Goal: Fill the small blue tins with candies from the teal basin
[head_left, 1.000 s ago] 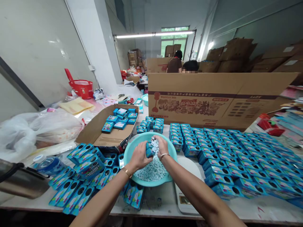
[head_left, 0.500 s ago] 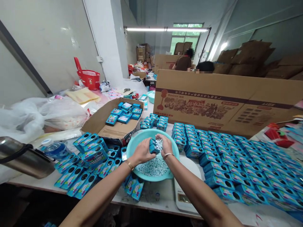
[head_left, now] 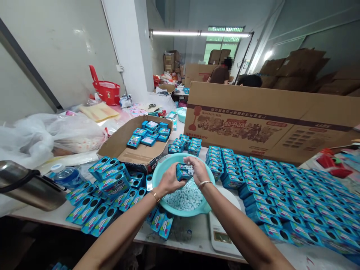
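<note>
The small blue box (head_left: 182,173) is held above the far half of the teal basin (head_left: 163,170), which stands on the table (head_left: 191,234) near its near edge. Much of the box is hidden: its left end is covered by the left hand (head_left: 169,181), and its print is too small to be read. What lies under the right palm cannot be made out fully, though pale blue pellets (head_left: 191,170) are seen cupped in the right hand (head_left: 199,169), just beside the box's right end. The left fingers are curled closed around the box; the right fingers are bent loosely around the pellets, touching the box. The box's long axis is laid roughly left to right, with its open end turned toward the right hand, slightly tilted. More pellets (head_left: 184,198) are heaped in the basin below. Rows of like boxes (head_left: 281,187) are spread to the right, others (head_left: 104,195) to the left. A white scale (head_left: 222,232) is partly covered by the right forearm.
</note>
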{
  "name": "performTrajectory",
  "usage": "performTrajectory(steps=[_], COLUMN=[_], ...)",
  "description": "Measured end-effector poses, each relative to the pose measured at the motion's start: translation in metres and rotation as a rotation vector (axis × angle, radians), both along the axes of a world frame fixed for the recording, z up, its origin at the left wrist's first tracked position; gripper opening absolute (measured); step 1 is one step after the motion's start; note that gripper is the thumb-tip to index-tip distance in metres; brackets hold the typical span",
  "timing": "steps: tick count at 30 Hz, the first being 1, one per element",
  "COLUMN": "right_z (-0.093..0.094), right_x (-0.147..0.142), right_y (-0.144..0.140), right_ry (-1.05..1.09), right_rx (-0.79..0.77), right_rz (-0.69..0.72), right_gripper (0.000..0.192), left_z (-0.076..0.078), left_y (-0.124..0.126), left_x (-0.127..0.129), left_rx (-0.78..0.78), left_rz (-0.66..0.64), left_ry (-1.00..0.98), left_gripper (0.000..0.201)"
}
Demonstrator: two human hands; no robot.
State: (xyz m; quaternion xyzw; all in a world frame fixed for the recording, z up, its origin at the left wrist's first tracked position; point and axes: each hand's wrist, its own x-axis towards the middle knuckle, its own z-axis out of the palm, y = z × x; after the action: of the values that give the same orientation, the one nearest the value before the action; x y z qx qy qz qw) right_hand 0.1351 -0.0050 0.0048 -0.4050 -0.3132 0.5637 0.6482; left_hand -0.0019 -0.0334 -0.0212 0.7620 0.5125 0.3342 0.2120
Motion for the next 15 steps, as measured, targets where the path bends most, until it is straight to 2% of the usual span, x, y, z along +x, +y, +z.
performTrajectory(steps=[5, 7, 9, 12, 15], right_z=[0.005, 0.001, -0.009, -0.034, -0.057], right_x=[-0.001, 0.007, 0.019, 0.039, 0.048], right_y=[-0.002, -0.003, -0.004, -0.009, -0.021], right_ry=[-0.045, -0.033, -0.040, -0.132, -0.143], right_rx=[0.015, -0.013, -0.107, -0.256, -0.239], right_rz=[0.034, 0.050, 0.041, 0.014, -0.056], right_gripper=[0.018, 0.016, 0.015, 0.016, 0.014], left_z=[-0.001, 0.002, 0.008, 0.024, 0.032], left_y=[0.003, 0.005, 0.008, 0.017, 0.027], left_x=[-0.001, -0.008, -0.019, -0.035, -0.033], left_rx=[0.013, -0.002, -0.016, -0.030, -0.119], left_rz=[-0.049, -0.102, -0.156, -0.302, -0.472], left_ry=[-0.035, -0.031, 0.004, 0.211, 0.519], left_gripper=[0.067, 0.066, 0.069, 0.074, 0.069])
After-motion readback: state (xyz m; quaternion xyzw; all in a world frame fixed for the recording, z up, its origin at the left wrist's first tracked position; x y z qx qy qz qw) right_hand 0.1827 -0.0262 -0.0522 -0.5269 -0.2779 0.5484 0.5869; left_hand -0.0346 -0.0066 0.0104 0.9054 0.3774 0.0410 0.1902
